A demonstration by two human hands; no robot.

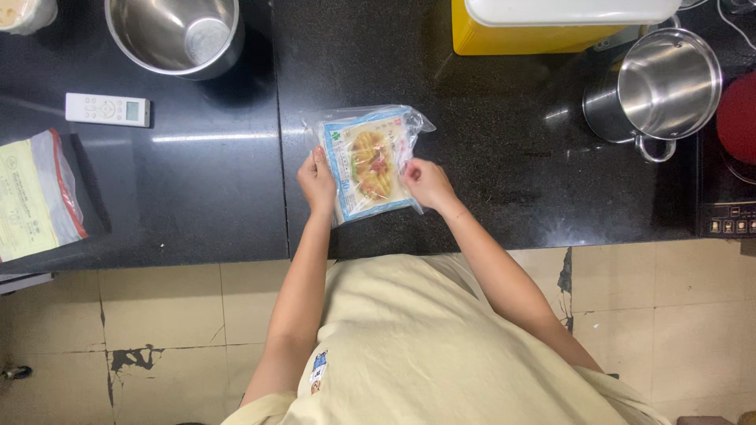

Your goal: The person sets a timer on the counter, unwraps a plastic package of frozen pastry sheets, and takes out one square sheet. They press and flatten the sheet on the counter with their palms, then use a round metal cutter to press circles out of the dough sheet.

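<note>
Both hands sit on one item at the near edge of the black stone counter (488,157). We log the left hand (316,182) clasping the left edge of a clear plastic food packet (368,161), thumb over its face, and the right hand (426,182) pinching the packet's right edge with its fingertips. The packet is flat, blue-bordered, with a picture of yellow food at its middle; it lies on the counter, its far end crinkled and slightly raised.

Items around, as we see them:
- Far left of the packet: a steel bowl (175,33), open side up, well apart.
- Left: a white remote control (107,109) lying flat, and nearer to us, at the left margin, a zip bag with yellow contents (33,197).
- Far right of the packet: a yellow box with a white lid (543,24).
- Right: a steel pot with side handles (665,86), tipped on its side with its mouth toward us; past it a red round object (739,118), cut off by the frame, on a dark cooktop panel (728,216).

Nothing lies between the hands and the packet. Near us, cracked cream floor tiles (165,330) show below the counter edge.
</note>
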